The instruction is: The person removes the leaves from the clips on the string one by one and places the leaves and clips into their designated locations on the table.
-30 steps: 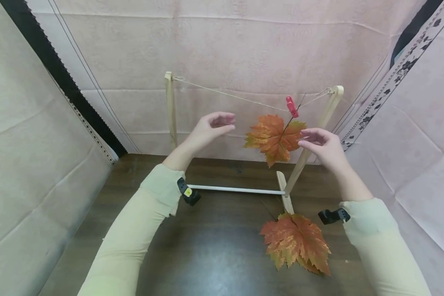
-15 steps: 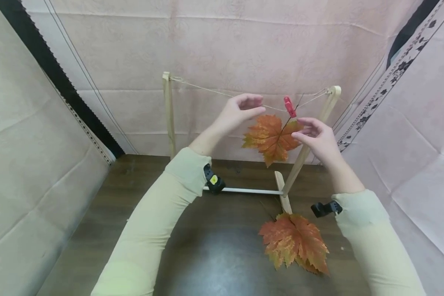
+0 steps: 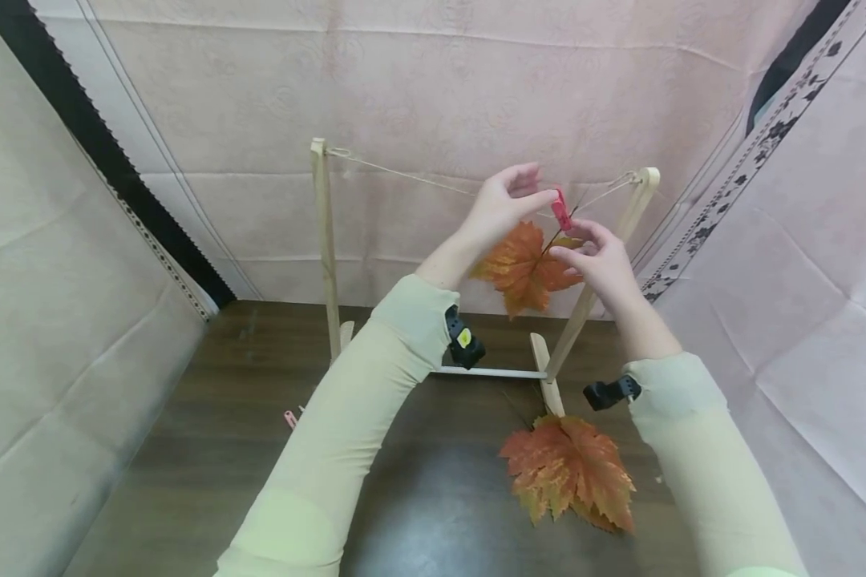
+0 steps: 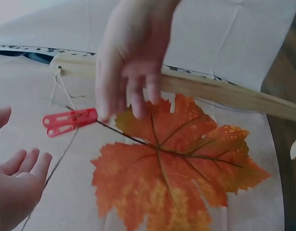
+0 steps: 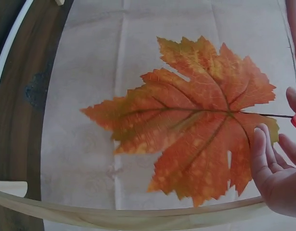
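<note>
An orange maple leaf (image 3: pixel 523 268) hangs by its stem from a red clothespin (image 3: pixel 561 210) clipped on a string (image 3: pixel 404 172), which runs between two wooden posts. My left hand (image 3: pixel 528 194) is raised just left of the clothespin with relaxed fingers; in the left wrist view this hand (image 4: pixel 15 180) is open and apart from the clothespin (image 4: pixel 70 121). My right hand (image 3: pixel 576 244) hovers at the leaf's upper right by the stem, fingers loose, gripping nothing. In the right wrist view its fingers (image 5: pixel 270 166) lie beside the leaf (image 5: pixel 196 120).
A second orange leaf (image 3: pixel 566 473) lies on the dark wooden table (image 3: pixel 209 449) by the frame's right foot (image 3: pixel 544 377). A small pink clip (image 3: pixel 289 417) lies left of my left sleeve. Pink cloth walls close in behind and on both sides.
Both hands have risen and closed in on the clothespin. The left hand moved right along the string; the right hand moved up and left to the stem. The leaf still hangs.
</note>
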Demonstrator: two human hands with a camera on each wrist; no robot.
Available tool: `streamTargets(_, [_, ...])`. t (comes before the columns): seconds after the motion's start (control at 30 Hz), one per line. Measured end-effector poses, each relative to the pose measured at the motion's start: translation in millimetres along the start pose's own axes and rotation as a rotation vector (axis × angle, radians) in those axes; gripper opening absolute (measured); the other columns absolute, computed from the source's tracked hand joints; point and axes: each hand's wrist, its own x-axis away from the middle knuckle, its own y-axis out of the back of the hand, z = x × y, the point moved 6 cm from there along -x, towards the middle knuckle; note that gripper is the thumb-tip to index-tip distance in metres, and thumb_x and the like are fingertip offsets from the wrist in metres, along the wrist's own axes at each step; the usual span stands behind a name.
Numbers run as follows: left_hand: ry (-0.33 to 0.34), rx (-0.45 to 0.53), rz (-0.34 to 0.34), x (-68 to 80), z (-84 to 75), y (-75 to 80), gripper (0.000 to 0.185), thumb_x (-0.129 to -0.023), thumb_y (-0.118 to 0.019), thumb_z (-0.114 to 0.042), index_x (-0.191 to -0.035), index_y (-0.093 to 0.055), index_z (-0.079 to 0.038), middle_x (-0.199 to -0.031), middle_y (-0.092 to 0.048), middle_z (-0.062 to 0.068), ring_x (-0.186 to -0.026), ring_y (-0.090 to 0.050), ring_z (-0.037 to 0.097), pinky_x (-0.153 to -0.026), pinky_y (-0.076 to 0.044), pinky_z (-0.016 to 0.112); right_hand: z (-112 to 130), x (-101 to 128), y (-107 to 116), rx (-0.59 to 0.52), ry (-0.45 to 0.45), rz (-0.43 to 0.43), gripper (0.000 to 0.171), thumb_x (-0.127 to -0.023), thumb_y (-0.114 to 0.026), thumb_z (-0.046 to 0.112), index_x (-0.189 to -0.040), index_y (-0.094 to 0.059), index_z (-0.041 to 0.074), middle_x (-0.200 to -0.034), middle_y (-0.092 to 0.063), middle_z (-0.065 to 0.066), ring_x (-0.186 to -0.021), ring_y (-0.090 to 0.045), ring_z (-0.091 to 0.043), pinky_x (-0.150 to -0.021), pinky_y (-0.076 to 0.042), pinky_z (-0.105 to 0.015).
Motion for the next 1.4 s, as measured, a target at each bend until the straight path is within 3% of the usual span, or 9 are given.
streamTargets(0.1, [0.018, -0.030, 0.021, -3.0, -0.6, -8.0, 0.058, -0.088, -0.065, -0.023, -0.140, -0.042, -0.011, -0.140, -0.050, 0.004, -0.126, -0.049, 0.014, -0.103, -0.043, 0.025, -4, -1, -3, 0.019, -0.031, 0.007, 0.057, -0.087, -0.067, 0.020, -0.135, -0.044, 0.002, -0.115, -0.052, -0.002, -0.071, -0.060, -0.001, -0.065, -0.054, -0.019])
streamTargets(0.23, [0.039, -0.075, 0.035, -4.4, -0.9, -16.1, 0.057, -0.088, -0.065, -0.021, -0.140, -0.043, -0.011, -0.140, -0.050, 0.002, -0.125, -0.050, 0.013, -0.101, -0.043, 0.020, -6, -2, -5, 0.063, -0.039, -0.002, 0.050, -0.086, -0.067, 0.020, -0.129, -0.050, 0.000, -0.106, -0.058, 0.000, -0.066, -0.062, -0.002, -0.064, -0.054, -0.020])
streamTargets(0.5, [0.062, -0.144, 0.011, -4.6, 0.9, -21.3, 0.053, -0.093, -0.058, -0.014, -0.141, -0.038, -0.009, -0.141, -0.048, 0.005, -0.127, -0.048, 0.015, -0.099, -0.044, 0.019, -3, -7, -7, 0.110, 0.017, -0.018, 0.041, -0.086, -0.068, 0.021, -0.116, -0.059, -0.004, -0.081, -0.061, 0.017, -0.068, -0.059, 0.001, -0.063, -0.050, -0.018])
streamTargets(0.63, [0.033, -0.150, 0.002, -6.5, 0.2, -23.0, 0.045, -0.094, -0.056, -0.014, -0.137, -0.044, -0.007, -0.134, -0.054, 0.007, -0.122, -0.052, 0.015, -0.097, -0.045, 0.016, -2, -8, -8, 0.136, 0.050, -0.024, 0.037, -0.086, -0.068, 0.021, -0.112, -0.061, -0.005, -0.072, -0.058, 0.021, -0.064, -0.054, -0.001, -0.059, -0.047, -0.020])
streamTargets(0.8, [-0.016, -0.184, -0.011, -6.8, -2.5, -25.8, 0.038, -0.091, -0.060, -0.015, -0.127, -0.054, -0.006, -0.123, -0.062, 0.007, -0.113, -0.058, 0.015, -0.090, -0.047, 0.014, -3, -8, -8, 0.141, 0.070, -0.011, 0.032, -0.087, -0.065, 0.019, -0.106, -0.064, -0.007, -0.071, -0.059, 0.024, -0.065, -0.054, 0.000, -0.057, -0.046, -0.018])
streamTargets(1.1, [-0.025, -0.210, -0.016, -2.8, -4.9, -26.4, 0.036, -0.089, -0.064, -0.016, -0.123, -0.058, -0.006, -0.117, -0.065, 0.006, -0.107, -0.060, 0.014, -0.088, -0.047, 0.015, -1, -6, -5, 0.199, 0.075, 0.003, 0.031, -0.088, -0.065, 0.019, -0.102, -0.065, -0.008, -0.069, -0.059, 0.022, -0.066, -0.055, -0.003, -0.059, -0.047, -0.018])
streamTargets(1.4, [-0.028, -0.204, -0.036, -4.5, -2.2, -24.5, 0.032, -0.086, -0.067, -0.015, -0.116, -0.062, -0.006, -0.111, -0.067, 0.007, -0.102, -0.062, 0.013, -0.084, -0.048, 0.014, 0, -4, -5, 0.197, 0.067, 0.033, 0.031, -0.088, -0.065, 0.019, -0.102, -0.064, -0.008, -0.070, -0.060, 0.026, -0.069, -0.055, 0.003, -0.066, -0.045, -0.015])
